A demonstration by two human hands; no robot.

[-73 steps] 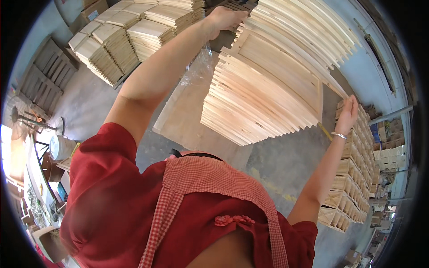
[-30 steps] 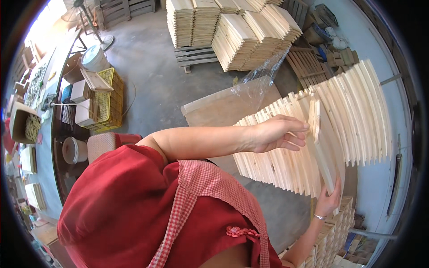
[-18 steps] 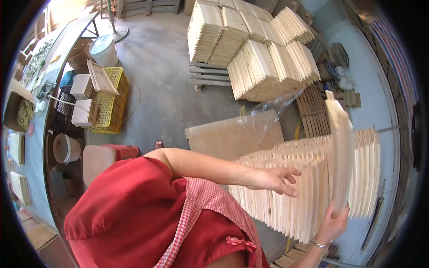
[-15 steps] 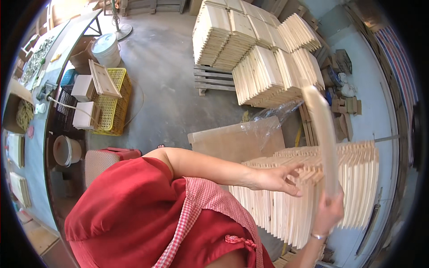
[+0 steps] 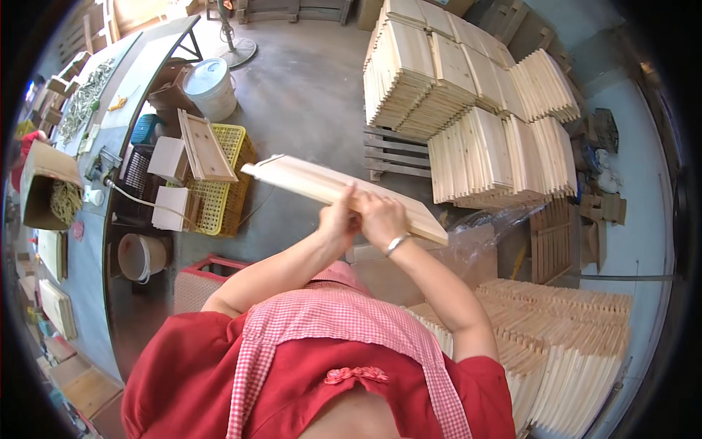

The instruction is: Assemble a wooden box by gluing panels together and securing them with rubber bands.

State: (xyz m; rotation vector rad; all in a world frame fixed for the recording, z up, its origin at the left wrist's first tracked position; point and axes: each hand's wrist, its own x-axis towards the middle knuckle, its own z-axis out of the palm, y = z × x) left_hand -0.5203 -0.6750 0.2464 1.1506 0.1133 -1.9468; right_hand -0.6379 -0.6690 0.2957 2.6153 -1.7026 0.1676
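Note:
A pale wooden board (image 5: 292, 179) with a shaped, narrow end is held aloft in front of me, slanting from upper left to lower right. My right hand (image 5: 384, 222) grips its near long edge around the middle. Close beside it, my left hand (image 5: 338, 222) is closed on the same edge, its fingers partly hidden by the palm and wrist. Low on my right stand long rows of similar boards (image 5: 578, 380), packed upright on edge, partly covered by my right arm.
Boards are stacked high (image 5: 468, 154) on a wooden pallet (image 5: 395, 152) ahead to the right. Clear plastic film (image 5: 479, 245) lies near a cardboard sheet (image 5: 468, 267). To the left are a yellow crate (image 5: 227, 190), a white lidded bucket (image 5: 210, 88) and a long workbench (image 5: 91, 249).
My right hand has brought the board leftward from above the rows. My left hand, empty with spread fingers before, now holds it too. My body and view have turned.

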